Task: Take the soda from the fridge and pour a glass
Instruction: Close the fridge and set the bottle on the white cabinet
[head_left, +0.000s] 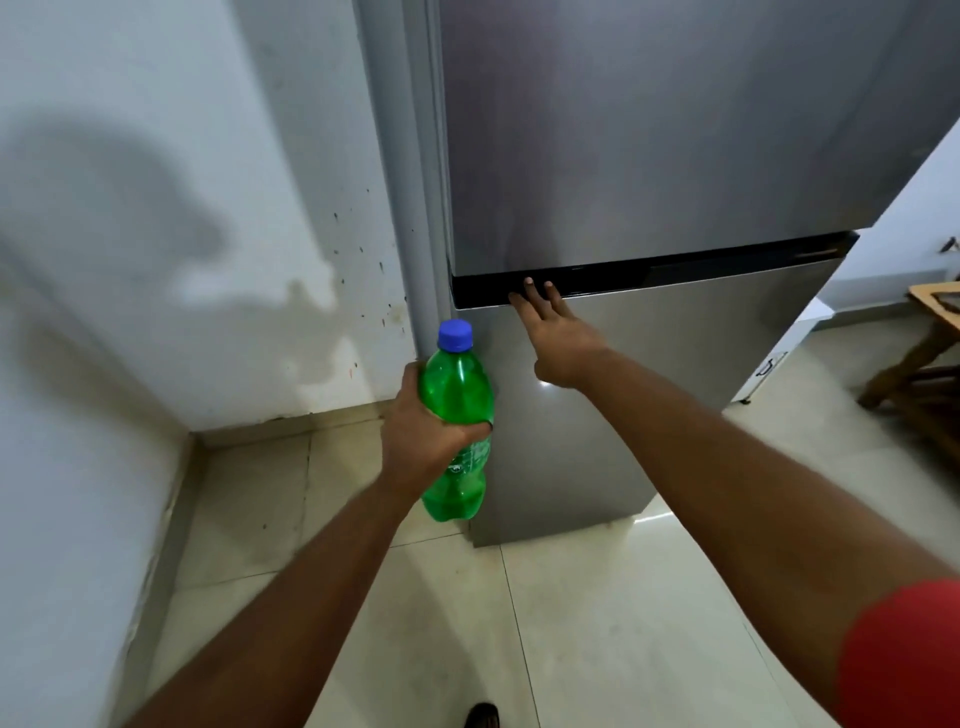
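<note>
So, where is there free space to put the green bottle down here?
Only the floor shows bare room: the tiled floor in front of the fridge, and the strip between the wall and the fridge. At right it is crowded by wooden furniture. No counter is visible. The left hand holds the bottle.
</note>
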